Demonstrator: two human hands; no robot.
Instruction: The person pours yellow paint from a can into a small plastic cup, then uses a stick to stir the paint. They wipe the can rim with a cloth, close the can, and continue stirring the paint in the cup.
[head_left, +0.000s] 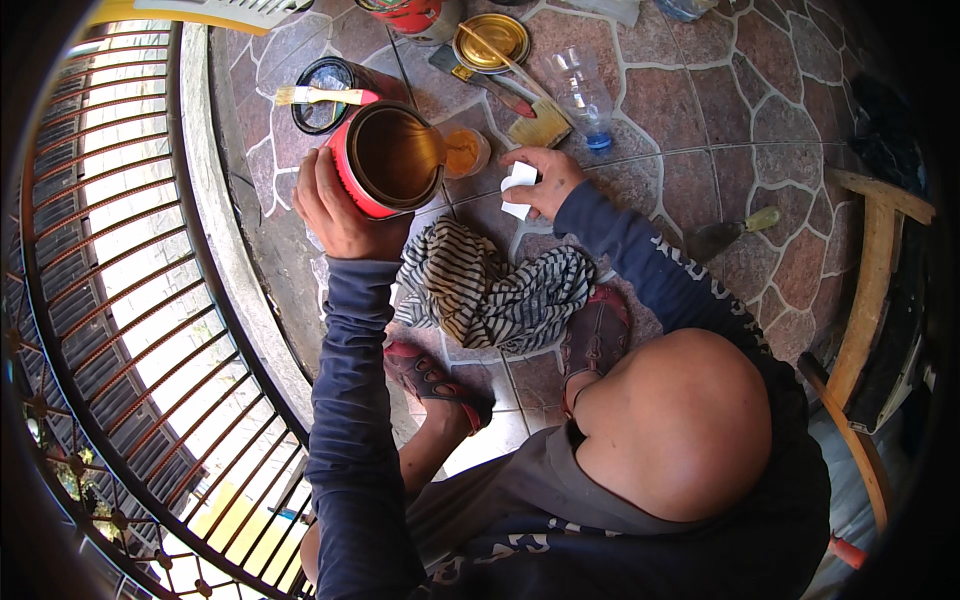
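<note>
Floor: reddish stone-pattern tiles (700,110) with pale grout ran under everything, bordered on the person's left by a grey concrete ledge (235,250) and a curved metal railing (120,300).
Left hand: the left hand (335,210) was wrapped around a red paint can (385,160), fingers curled tight on its side, the can tipped so its open mouth faced right and down.
Paint can contents: brownish-gold inside; a thin stream ran from its lip toward a small clear cup (465,152) standing on the tiles just beside the can, with orange-yellow paint in it.
Right hand: the right hand (540,180) rested on the floor just right of the cup, fingers bent and pinching a small white piece (518,185), paper or cloth, I could not tell which.
Cloth: a striped black-and-white rag (500,285) lay crumpled between the hands and the sandalled feet.
Behind the can: a dark round tin (325,95) carried a flat brush (320,96) across its rim.
Farther back: a gold lid (490,42), a wide brush (535,120) and a clear plastic bottle (585,95) lay close together.
Right side: a scraper (730,235) lay alone, near a wooden frame (870,290).
</note>
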